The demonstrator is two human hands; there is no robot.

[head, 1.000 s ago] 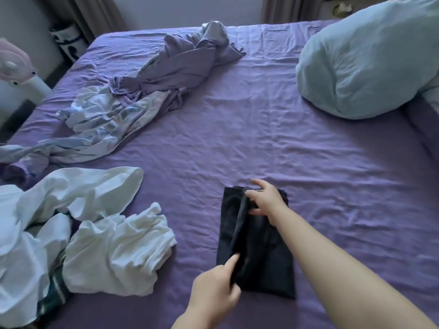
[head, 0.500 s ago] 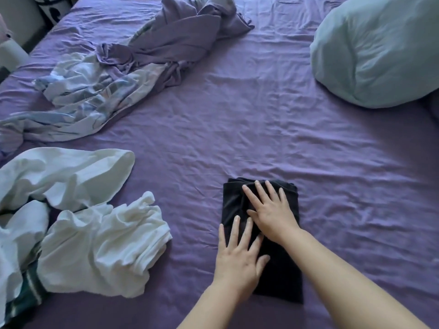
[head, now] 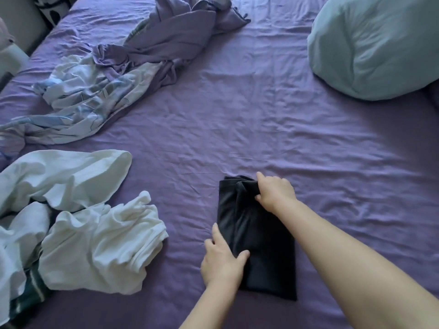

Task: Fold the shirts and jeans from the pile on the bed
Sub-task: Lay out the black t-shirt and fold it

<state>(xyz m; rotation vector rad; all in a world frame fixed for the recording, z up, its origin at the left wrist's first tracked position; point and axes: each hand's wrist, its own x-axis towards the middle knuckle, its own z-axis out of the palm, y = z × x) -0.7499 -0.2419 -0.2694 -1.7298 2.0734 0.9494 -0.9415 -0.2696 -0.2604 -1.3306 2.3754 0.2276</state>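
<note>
A black garment (head: 259, 243), folded into a narrow rectangle, lies on the purple bed sheet (head: 261, 129) near the front middle. My right hand (head: 274, 192) pinches its far right corner and bunches the cloth there. My left hand (head: 223, 258) grips its near left edge, thumb on top. To the left a pile of crumpled white shirts (head: 78, 224) rests on the sheet, with a dark green striped piece (head: 28, 300) showing under it.
A rumpled purple and pale blue patterned cover (head: 114, 74) sprawls across the far left. A big light blue pillow (head: 375, 43) sits at the far right. The bed's left edge meets a white object (head: 11, 60) at the frame's side.
Both hands lay flat on the black garment half a second ago. They have since curled onto its far corner and near left edge, and the far end is bunched up.
</note>
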